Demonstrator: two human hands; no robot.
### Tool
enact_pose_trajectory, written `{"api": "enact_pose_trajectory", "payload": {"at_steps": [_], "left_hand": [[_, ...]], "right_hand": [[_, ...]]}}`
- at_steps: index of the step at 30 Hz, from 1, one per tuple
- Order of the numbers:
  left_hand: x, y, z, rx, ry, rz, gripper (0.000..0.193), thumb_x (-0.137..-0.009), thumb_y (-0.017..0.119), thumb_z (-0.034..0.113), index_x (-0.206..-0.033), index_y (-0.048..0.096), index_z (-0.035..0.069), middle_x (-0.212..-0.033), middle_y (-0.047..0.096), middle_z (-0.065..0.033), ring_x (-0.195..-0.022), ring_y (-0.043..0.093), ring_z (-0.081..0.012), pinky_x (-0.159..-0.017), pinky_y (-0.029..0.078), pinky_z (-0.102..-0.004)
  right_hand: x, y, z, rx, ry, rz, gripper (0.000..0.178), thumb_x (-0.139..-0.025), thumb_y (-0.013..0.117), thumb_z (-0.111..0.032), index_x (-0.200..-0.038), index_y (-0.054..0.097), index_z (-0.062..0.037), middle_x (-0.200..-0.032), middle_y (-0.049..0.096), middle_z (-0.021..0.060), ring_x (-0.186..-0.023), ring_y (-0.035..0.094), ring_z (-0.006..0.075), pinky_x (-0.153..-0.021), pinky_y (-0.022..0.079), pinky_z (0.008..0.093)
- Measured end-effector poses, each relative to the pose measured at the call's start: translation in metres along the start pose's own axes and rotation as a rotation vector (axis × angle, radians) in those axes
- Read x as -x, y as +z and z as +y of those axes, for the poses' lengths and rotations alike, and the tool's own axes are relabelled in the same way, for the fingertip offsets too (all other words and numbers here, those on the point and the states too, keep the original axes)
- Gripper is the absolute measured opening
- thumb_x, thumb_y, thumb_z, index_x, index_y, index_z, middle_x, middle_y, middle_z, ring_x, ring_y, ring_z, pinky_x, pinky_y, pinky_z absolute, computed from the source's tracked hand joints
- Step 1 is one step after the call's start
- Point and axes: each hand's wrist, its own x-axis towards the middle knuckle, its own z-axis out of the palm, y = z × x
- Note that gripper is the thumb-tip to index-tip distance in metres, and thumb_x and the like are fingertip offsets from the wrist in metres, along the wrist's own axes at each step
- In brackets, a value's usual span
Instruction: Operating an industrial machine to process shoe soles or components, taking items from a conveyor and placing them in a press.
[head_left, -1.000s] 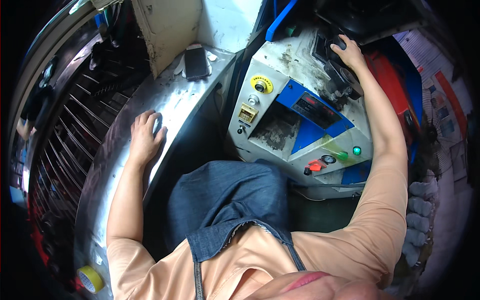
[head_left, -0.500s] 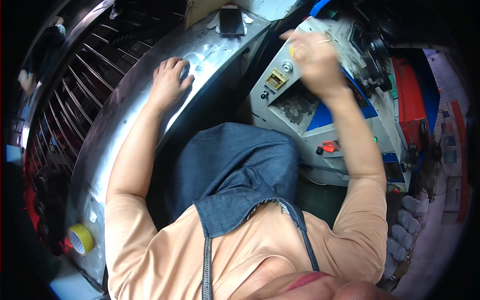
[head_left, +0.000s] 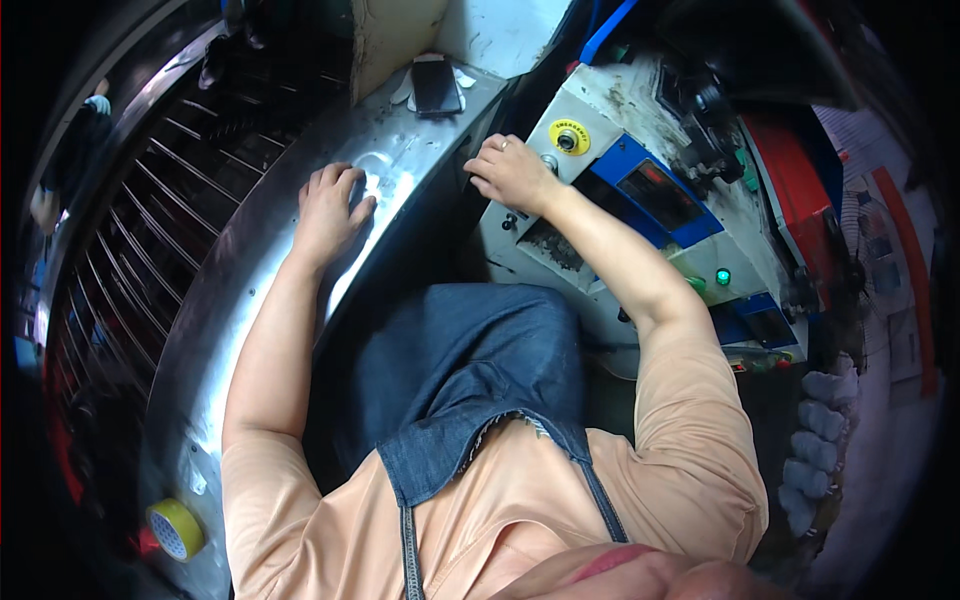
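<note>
Control panel (head_left: pixel 640 215) sits at 1 o'clock from the person, long axis running down toward 4. Right hand (head_left: pixel 512 172) rests curled on its upper-left corner, holding nothing; yellow button (head_left: pixel 568 137) just beside it at 2 o'clock. Left hand (head_left: pixel 330 205) lies flat, fingers spread, on the curved metal rim (head_left: pixel 250 300). Phone (head_left: pixel 437 86) at 12, roll of yellow tape (head_left: pixel 175 528) at 7.

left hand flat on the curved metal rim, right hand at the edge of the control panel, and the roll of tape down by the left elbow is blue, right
Not quite: the roll of tape is yellow, not blue, as the head view shows. The rest holds: the left hand lies flat on the curved metal rim, and the right hand is at the edge of the control panel.
</note>
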Motion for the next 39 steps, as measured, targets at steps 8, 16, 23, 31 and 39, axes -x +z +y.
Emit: {"api": "enact_pose_trajectory", "payload": {"at_steps": [8, 16, 23, 31, 39], "left_hand": [[-0.003, 0.004, -0.005, 0.013, 0.019, 0.016, 0.039, -0.08, 0.063, 0.026, -0.114, 0.059, 0.007, -0.124, 0.051, -0.0141, -0.119, 0.044, -0.0318, -0.101, 0.032, -0.0435], [-0.006, 0.009, -0.008, -0.085, 0.058, 0.007, 0.039, -0.084, 0.061, 0.028, -0.118, 0.056, 0.009, -0.127, 0.051, -0.0126, -0.119, 0.045, -0.0316, -0.099, 0.034, -0.042], [-0.006, 0.009, -0.007, -0.108, 0.053, -0.029, 0.04, -0.085, 0.059, 0.028, -0.121, 0.054, 0.01, -0.127, 0.05, -0.012, -0.121, 0.044, -0.0313, -0.101, 0.033, -0.0417], [-0.005, 0.005, 0.0, -0.108, 0.055, -0.017, 0.038, -0.085, 0.058, 0.026, -0.119, 0.054, 0.008, -0.126, 0.051, -0.0138, -0.119, 0.045, -0.0327, -0.101, 0.035, -0.0412], [-0.003, -0.001, 0.015, -0.114, 0.001, -0.019, 0.038, -0.083, 0.058, 0.022, -0.118, 0.054, 0.007, -0.126, 0.051, -0.0157, -0.119, 0.044, -0.0345, -0.101, 0.034, -0.0426]], "right_hand": [[0.081, -0.065, -0.105, -0.289, 0.218, 0.125, 0.023, -0.075, 0.066, -0.012, -0.097, 0.065, -0.006, -0.088, 0.064, 0.0087, -0.09, 0.059, 0.0249, -0.083, 0.048, 0.0355], [0.236, -0.12, -0.114, -0.065, 0.94, 0.321, 0.007, -0.084, 0.057, -0.011, -0.085, 0.061, -0.0048, -0.079, 0.059, 0.0113, -0.077, 0.056, 0.0305, -0.069, 0.044, 0.0384], [0.283, -0.144, -0.113, -0.017, 1.047, 0.459, 0.009, -0.088, 0.056, -0.011, -0.085, 0.058, -0.0022, -0.078, 0.057, 0.0126, -0.075, 0.055, 0.0301, -0.067, 0.044, 0.0361], [0.287, -0.281, -0.023, 0.354, 0.996, 0.589, 0.012, -0.087, 0.057, -0.011, -0.095, 0.062, -0.0046, -0.084, 0.056, 0.0103, -0.074, 0.056, 0.0245, -0.066, 0.045, 0.0326], [0.37, -0.357, 0.194, 0.584, 1.55, -0.317, 0.073, -0.08, 0.055, -0.06, -0.136, 0.042, -0.015, -0.134, 0.042, 0.0241, -0.124, 0.04, 0.0409, -0.104, 0.032, 0.0453]]}}
